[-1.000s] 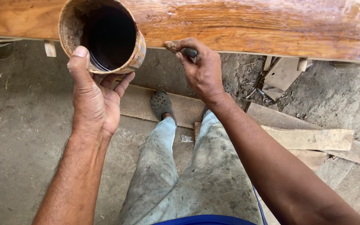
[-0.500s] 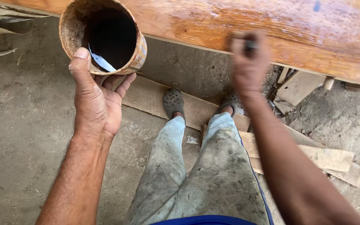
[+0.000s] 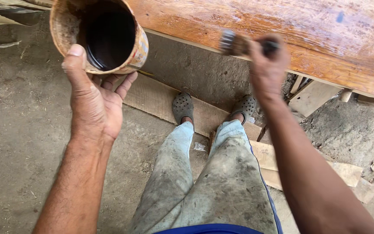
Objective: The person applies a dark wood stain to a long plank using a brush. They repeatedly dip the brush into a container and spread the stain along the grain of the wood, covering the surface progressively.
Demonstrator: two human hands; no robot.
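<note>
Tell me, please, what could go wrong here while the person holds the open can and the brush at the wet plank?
1. The left hand grips the open can tilted, with dark liquid inside; it may spill onto the trousers or ground.
2. The brush in the right hand sits at the edge of the glossy plank; it may drip onto the shoes below.
3. A sleeve or arm could smear the wet coat.
</note>
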